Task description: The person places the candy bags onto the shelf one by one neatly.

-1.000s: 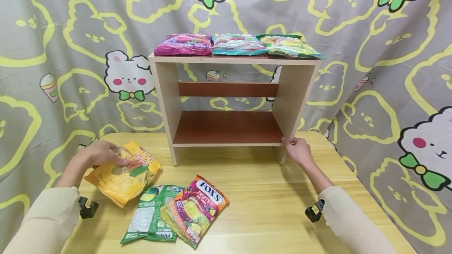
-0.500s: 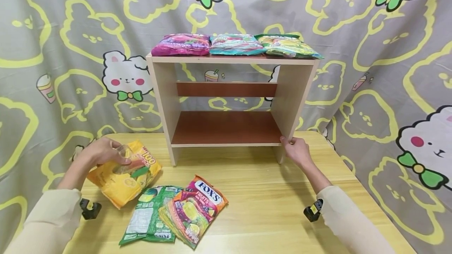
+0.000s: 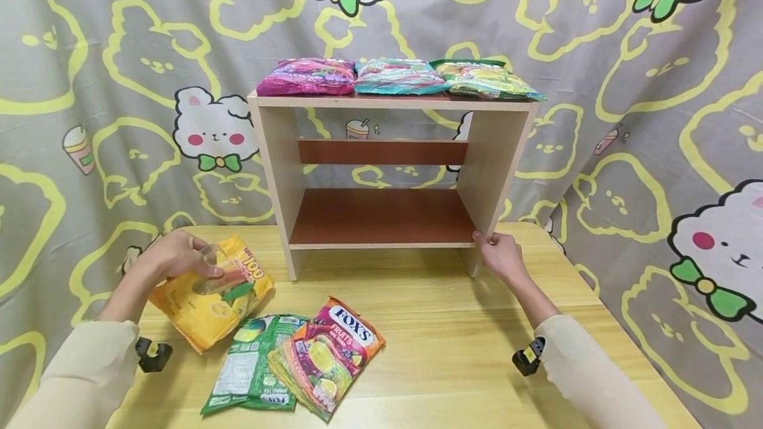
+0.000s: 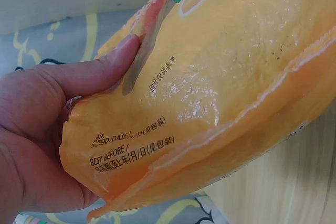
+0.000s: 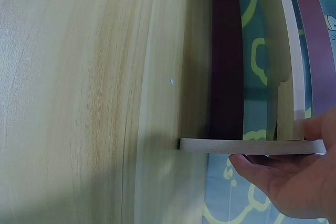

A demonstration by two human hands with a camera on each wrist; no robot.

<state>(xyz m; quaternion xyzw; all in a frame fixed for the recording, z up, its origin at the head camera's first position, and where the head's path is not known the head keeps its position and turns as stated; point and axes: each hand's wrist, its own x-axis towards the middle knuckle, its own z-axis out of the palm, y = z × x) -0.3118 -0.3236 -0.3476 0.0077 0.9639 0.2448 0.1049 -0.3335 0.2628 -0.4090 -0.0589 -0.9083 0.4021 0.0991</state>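
My left hand point(image 3: 181, 257) grips a yellow candy bag point(image 3: 208, 303) by its upper left side, thumb on the front, other fingers hidden behind it. In the left wrist view the yellow bag point(image 4: 210, 87) fills most of the picture, its printed edge tilted. My right hand point(image 3: 503, 255) holds the right side panel of a small wooden shelf point(image 3: 384, 245), at the height of its lower board. In the right wrist view the fingers of the right hand point(image 5: 294, 182) wrap the panel's edge. A green candy bag point(image 3: 244, 369) and a Fox's fruit candy bag point(image 3: 334, 356) lie overlapping on the table.
Along the shelf top lie a purple bag point(image 3: 310, 77), a turquoise bag point(image 3: 402, 78) and a yellow-green bag point(image 3: 485, 79). The wooden table point(image 3: 447, 363) ends at a patterned curtain point(image 3: 137, 171) behind and on both sides.
The yellow bag has tilted and shifted very slightly in my left hand. The right hand keeps its hold on the shelf, and the other bags stay where they were.
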